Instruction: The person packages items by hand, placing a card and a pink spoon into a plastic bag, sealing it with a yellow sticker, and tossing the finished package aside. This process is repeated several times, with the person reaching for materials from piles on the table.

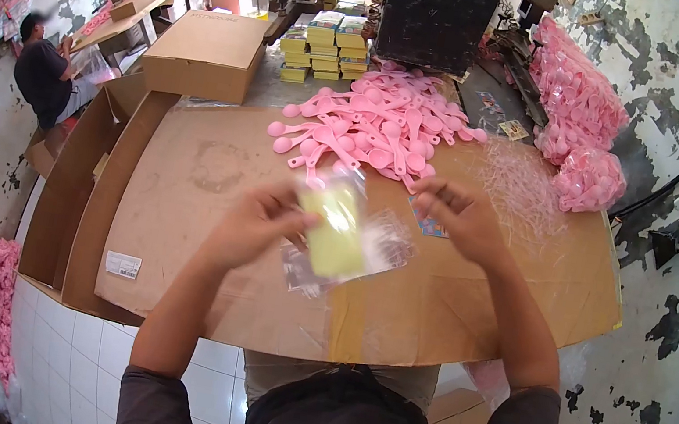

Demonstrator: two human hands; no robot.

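Note:
My left hand [254,221] pinches the edge of a clear plastic bag [336,234] with a pale yellow card inside, held above the cardboard tabletop and slightly blurred. Beneath it lies a pile of clear plastic bags [389,245], partly covered. My right hand [466,225] hovers to the right of the bag, its fingers loosely bent and apart, with nothing visible between them. A blue patterned card [431,224] is partly hidden below that hand. Beyond both hands spreads a heap of pink measuring spoons [388,127].
A closed cardboard box [200,57] and stacks of yellow-edged cards [326,41] stand at the back. Pink thin strips [521,187] lie right, near bagged pink spoons [575,98]. An open carton [75,197] borders the left. A person [45,77] sits far left.

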